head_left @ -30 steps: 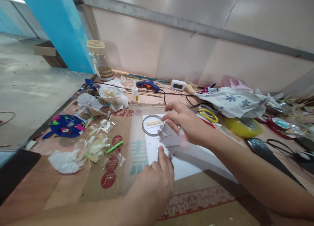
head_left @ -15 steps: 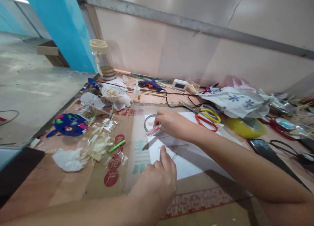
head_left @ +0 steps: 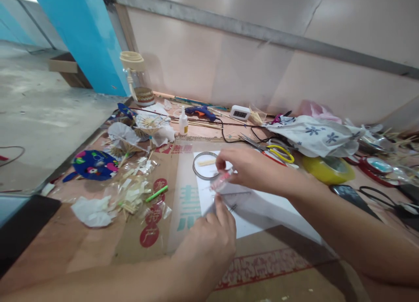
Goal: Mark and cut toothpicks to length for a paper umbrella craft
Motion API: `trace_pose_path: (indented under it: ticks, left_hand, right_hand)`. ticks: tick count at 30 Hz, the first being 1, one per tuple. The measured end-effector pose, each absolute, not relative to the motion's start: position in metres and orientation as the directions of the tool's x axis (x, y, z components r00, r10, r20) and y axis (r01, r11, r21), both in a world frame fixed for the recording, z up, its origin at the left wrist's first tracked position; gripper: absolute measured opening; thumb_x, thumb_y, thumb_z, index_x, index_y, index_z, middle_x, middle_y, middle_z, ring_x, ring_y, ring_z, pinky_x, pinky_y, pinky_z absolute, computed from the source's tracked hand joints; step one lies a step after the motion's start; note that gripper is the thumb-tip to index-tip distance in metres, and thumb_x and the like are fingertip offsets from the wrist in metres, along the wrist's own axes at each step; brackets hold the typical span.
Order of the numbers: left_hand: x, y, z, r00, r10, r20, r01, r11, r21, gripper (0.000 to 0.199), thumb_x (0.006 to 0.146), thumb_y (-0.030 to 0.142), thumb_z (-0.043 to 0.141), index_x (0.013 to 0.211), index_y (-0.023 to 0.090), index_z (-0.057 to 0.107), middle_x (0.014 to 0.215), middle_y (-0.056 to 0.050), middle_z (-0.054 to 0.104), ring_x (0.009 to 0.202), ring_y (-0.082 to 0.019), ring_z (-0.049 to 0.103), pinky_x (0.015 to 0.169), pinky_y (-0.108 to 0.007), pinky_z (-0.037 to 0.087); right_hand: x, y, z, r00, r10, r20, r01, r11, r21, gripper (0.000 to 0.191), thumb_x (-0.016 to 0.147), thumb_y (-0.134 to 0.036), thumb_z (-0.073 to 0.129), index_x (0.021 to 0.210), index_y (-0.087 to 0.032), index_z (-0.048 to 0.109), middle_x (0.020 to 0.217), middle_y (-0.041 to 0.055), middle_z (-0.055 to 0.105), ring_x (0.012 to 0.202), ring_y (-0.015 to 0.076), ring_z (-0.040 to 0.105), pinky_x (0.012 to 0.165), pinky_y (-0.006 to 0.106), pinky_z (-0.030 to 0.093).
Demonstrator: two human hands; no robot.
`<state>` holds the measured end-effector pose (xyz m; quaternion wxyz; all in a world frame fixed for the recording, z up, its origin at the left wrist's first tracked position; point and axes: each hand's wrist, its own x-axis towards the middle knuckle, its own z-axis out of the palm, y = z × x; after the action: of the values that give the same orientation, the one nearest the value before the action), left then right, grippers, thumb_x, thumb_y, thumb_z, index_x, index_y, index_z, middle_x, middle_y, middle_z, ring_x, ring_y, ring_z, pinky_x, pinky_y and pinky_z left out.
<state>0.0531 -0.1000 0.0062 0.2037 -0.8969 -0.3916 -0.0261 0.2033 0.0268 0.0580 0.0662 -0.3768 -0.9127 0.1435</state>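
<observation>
While my right hand pinches a blurred pink-and-clear tube between thumb and fingers, just right of and nearer me than the grey ring, my left hand lies on the near side of the ring, forefinger stretched to a clear ruler-like strip, the other fingers folded; whether those grip anything I cannot tell. The ring encircles one bunch of pale sticks, too tight to count, and lies on white paper. Well beyond and left of the ring stands one glass jar, its top wound with cord; I cannot make out its contents. Farther that way, one cardboard box sits on the floor, its inside hidden from me. Beyond the ring I count one small white bottle and one blue glue gun; left of it, one green stick; right of it, one pair of scissors and one roll of yellow tape.
</observation>
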Motion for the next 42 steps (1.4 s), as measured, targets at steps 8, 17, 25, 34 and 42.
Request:
trace_pose_path:
  ticks: [8,17,25,34,42]
  left_hand:
    - [0.051,-0.100,0.007,0.706,0.684,0.182,0.699,-0.633,-0.332,0.034,0.081,0.016,0.060,0.110,0.005,0.072,0.111,-0.026,0.071,0.049,-0.015,0.061,0.039,-0.023,0.049]
    - [0.052,-0.100,0.003,0.719,0.679,0.149,0.682,-0.648,-0.341,0.040,0.082,0.020,0.061,0.118,0.002,0.068,0.118,-0.032,0.065,0.050,-0.017,0.062,0.038,-0.025,0.050]
    - [0.048,-0.099,0.005,0.722,0.672,0.164,0.682,-0.652,-0.332,0.039,0.083,0.019,0.059,0.118,0.006,0.068,0.119,-0.028,0.068,0.053,-0.018,0.063,0.040,-0.026,0.050]
    - [0.044,-0.097,0.011,0.710,0.691,0.133,0.691,-0.649,-0.317,0.033,0.088,0.021,0.052,0.116,0.011,0.068,0.125,-0.021,0.067,0.058,-0.016,0.063,0.044,-0.025,0.049]
    - [0.040,-0.095,0.008,0.739,0.652,0.170,0.653,-0.631,-0.419,0.034,0.087,0.020,0.054,0.118,0.013,0.067,0.125,-0.020,0.067,0.053,-0.012,0.061,0.042,-0.019,0.046]
  right_hand:
    - [0.226,-0.007,0.028,-0.679,0.724,-0.125,0.715,0.613,-0.336,0.017,0.076,-0.004,0.067,0.083,-0.018,0.061,0.085,0.0007,0.064,0.071,0.0144,0.055,0.062,0.025,0.034]
    - [0.239,-0.016,0.037,-0.534,0.776,0.335,0.550,0.620,-0.559,0.051,0.105,-0.049,0.025,0.102,-0.016,0.065,0.092,0.0089,0.067,0.085,0.0197,0.063,0.073,0.031,0.048]
    - [0.248,-0.031,0.008,-0.576,0.717,0.392,0.471,0.684,-0.557,0.053,0.098,-0.059,0.040,0.116,-0.019,0.068,0.101,0.0090,0.075,0.094,0.0192,0.069,0.081,0.030,0.052]
    - [0.249,-0.035,-0.012,-0.604,0.723,0.336,0.488,0.669,-0.561,0.054,0.102,-0.056,0.030,0.112,-0.019,0.067,0.085,0.0071,0.070,0.078,0.0188,0.060,0.069,0.030,0.049]
    - [0.244,-0.035,-0.008,-0.610,0.739,0.287,0.467,0.628,-0.623,0.053,0.103,-0.055,0.029,0.112,-0.019,0.067,0.083,0.0063,0.068,0.076,0.0175,0.059,0.068,0.028,0.048]
